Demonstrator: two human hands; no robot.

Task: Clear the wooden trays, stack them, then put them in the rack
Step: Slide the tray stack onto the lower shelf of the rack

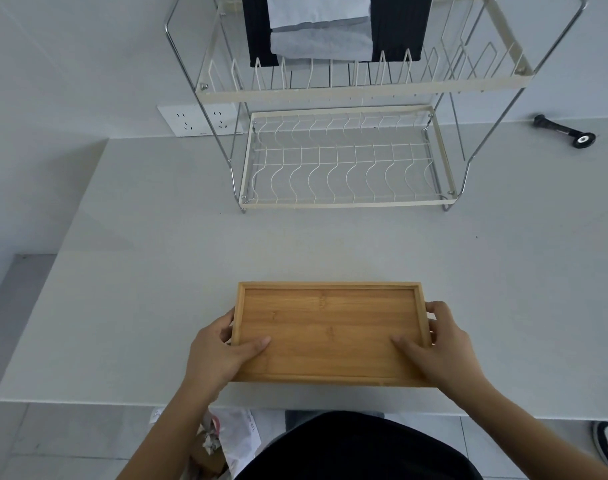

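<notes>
Holding the wooden tray [330, 332] at both short ends, low in the centre of the frame, near the front edge of the grey table [157, 271]. Left hand [219, 351] clamped on the left end, thumb lying inside on the tray floor, fingers curled round the outer rim; right hand [437, 344] clamped likewise on the right end. Nothing lying in the tray, so clearing looks done. Cannot tell whether one tray or a stack, only a single top face showing; no other tray anywhere in view. Left to do, by the look of it: carrying the load up the frame to the wire rack [344, 202] at upper centre, well apart from the tray, both tiers bare of trays.
</notes>
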